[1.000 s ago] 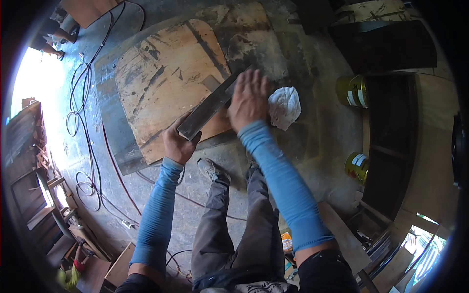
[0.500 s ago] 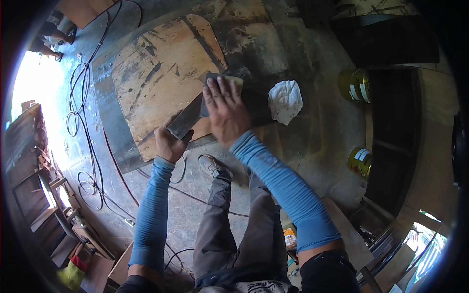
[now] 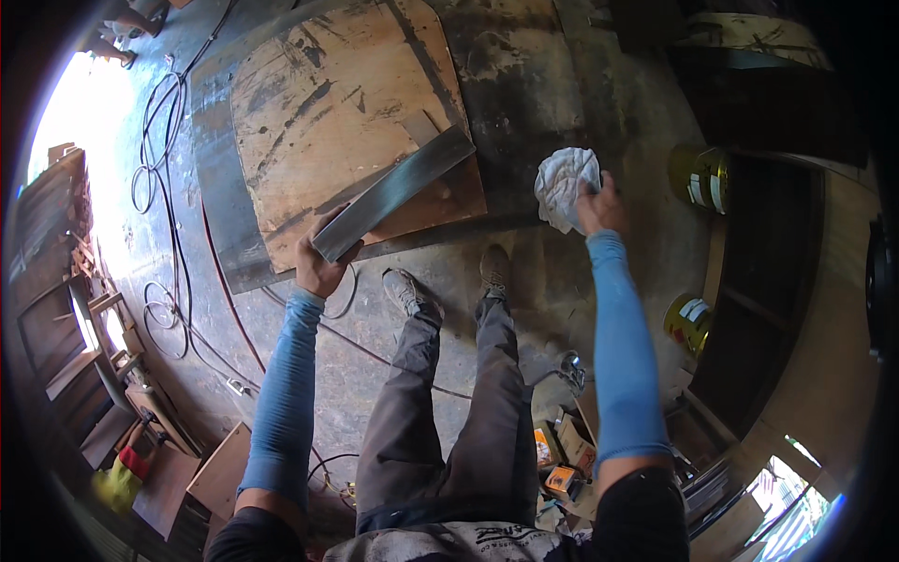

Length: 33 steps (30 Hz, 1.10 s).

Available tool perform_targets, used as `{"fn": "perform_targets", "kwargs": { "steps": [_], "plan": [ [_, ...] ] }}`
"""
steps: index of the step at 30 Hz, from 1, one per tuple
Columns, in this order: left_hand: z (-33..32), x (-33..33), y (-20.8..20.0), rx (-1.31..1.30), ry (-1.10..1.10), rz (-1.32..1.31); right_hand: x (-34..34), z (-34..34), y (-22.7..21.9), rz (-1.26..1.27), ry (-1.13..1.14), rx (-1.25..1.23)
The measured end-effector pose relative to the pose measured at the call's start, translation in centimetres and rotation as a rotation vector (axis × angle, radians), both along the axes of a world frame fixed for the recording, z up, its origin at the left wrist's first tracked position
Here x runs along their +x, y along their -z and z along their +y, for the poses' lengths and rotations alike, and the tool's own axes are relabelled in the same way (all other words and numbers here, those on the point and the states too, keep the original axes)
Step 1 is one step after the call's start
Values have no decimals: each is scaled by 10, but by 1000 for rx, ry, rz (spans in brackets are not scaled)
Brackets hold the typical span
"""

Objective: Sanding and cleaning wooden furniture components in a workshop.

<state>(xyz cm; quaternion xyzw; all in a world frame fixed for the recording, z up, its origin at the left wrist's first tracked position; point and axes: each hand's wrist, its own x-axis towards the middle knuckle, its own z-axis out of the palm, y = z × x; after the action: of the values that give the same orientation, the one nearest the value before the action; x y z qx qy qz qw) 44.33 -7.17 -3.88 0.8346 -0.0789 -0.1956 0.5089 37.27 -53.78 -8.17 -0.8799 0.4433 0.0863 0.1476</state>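
My left hand (image 3: pixel 323 258) grips the lower end of a long, flat, dark grey board (image 3: pixel 398 192). This board slants up and to the right above a worn plywood sheet (image 3: pixel 318 103). Off to the right, my right hand (image 3: pixel 599 208) has its fingers closed at the edge of a crumpled white cloth (image 3: pixel 562 183). A greyish edge shows between the fingers and the cloth, too small to name. Beside the board's far end, a small wooden piece (image 3: pixel 420 126) lies on the plywood.
Yellow-green buckets (image 3: pixel 700 178) stand at the right beside a dark cabinet frame (image 3: pixel 758 272). Black cables (image 3: pixel 169 197) and a red hose (image 3: pixel 223 281) run over the floor at left. Small boxes (image 3: pixel 562 478) lie near my legs. Another person's feet (image 3: pixel 117 51) show at the upper left.
My right hand has left the board, where it pressed a greyish-tan pad, and moved right to the white cloth. The pad is off the board. My left hand still holds the board.
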Motion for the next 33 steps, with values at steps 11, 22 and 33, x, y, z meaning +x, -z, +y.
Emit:
{"fn": "perform_targets", "kwargs": {
  "steps": [11, 22, 33],
  "plan": [
    [-7, 8, 1, 9, 19, 44, 22, -5, -15, -537, -95, 160],
    [8, -12, 77, 361, 77, 103, 46, 349, -77, -641, -1237, -78],
    [23, 7, 50, 23, 188, -272, 60, 315, -80, -729, -1243, -172]
  ]
}}
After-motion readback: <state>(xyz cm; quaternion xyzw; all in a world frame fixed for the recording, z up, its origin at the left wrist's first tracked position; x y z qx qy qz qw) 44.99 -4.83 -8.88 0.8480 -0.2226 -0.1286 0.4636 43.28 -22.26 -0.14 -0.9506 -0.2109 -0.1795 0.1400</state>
